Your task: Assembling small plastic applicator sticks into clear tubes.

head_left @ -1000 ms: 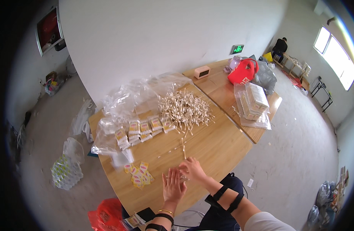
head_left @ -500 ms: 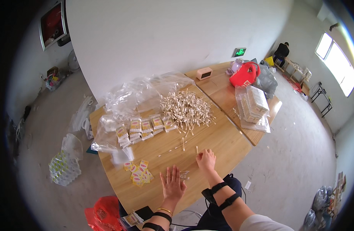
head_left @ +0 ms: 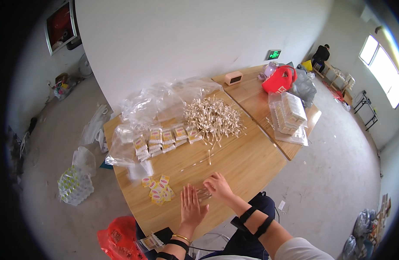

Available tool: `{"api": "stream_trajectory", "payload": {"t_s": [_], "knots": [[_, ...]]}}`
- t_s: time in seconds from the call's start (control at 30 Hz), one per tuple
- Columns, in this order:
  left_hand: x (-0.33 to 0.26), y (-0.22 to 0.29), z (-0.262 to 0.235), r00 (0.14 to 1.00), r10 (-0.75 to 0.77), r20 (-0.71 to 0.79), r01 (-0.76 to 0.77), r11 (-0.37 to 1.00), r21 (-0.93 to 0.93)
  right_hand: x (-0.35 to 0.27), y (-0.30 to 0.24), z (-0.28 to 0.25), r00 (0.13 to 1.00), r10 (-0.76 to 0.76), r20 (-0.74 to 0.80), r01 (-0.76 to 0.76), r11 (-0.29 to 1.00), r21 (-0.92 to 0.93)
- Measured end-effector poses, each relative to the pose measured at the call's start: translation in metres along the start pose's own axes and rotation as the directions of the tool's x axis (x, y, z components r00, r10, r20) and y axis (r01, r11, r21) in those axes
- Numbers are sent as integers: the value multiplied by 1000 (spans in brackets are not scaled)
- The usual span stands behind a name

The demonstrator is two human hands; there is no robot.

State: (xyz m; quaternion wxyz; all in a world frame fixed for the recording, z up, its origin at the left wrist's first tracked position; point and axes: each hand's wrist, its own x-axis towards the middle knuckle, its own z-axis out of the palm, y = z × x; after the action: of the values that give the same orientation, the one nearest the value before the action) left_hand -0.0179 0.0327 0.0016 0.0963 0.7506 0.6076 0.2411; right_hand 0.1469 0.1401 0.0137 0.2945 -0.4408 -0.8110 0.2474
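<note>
Near the front edge of the pale wooden table (head_left: 247, 169), the left hand (head_left: 191, 207) lay flat with fingers spread, the right hand (head_left: 218, 187) curled over a small bundle of thin white swab sticks (head_left: 203, 194) between them. Whether the right hand actually gripped them, cannot tell. Yellow paper packets (head_left: 158, 190) sat left; the big loose stick pile (head_left: 214, 117) lay farther back.

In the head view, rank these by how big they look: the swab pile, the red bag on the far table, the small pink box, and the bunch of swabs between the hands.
1. Swab pile.
2. Red bag, though it sits farther off, so its true size is unsure.
3. Pink box and swab bunch look about alike; the bunch is partly hidden by the hands.
</note>
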Motion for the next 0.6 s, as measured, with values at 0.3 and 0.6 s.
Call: {"api": "stream_trajectory", "payload": {"t_s": [0.3,0.6], "knots": [[14,-4,7,991,-15,136,21,999,-48,-9,-32,27,976,139,-166,-86,951,296],[12,8,-2,968,-15,251,-41,976,216,-16,-14,8,916,246,-317,-185,960,209]]}}
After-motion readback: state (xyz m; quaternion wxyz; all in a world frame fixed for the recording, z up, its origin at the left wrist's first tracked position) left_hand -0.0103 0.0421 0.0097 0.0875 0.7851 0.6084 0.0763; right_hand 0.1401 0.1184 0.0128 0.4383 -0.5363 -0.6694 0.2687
